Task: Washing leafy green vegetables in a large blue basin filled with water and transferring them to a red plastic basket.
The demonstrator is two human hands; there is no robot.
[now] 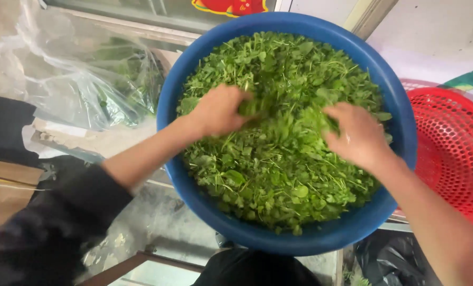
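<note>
We are in the middle of working through the leafy greens (278, 175) that fill the blue basin (400, 111) almost to its rim. By our reading, the step in hand is turning and sorting the leaves, with both hands already down in the heap rather than reaching for it.

Our left hand (218, 111) sits on the upper left part of the pile, its fingers curled over and closed on a small tuft of greens. Our right hand (358, 135) lies on the right side of the pile, fingers bent and dipping into the leaves; it is blurred, so we cannot tell whether it grips a bunch or only presses on them. The two hands are apart, with a hump of greens between them, and both are well inside the basin's wall.

The greens lie directly under and around our hands, loose and tangled, with thin stems running through them. As we judge it, any further handling calls for a light, open grip so the tender leaves are not crushed, and for keeping the lift low so nothing spills over the rim, since the heap stands high.

A red perforated basket (453, 153) stands just to the right of the basin, touching or nearly touching it. To the left, a clear plastic bag (83, 79) with more greens inside lies on the bench (157, 212).
</note>
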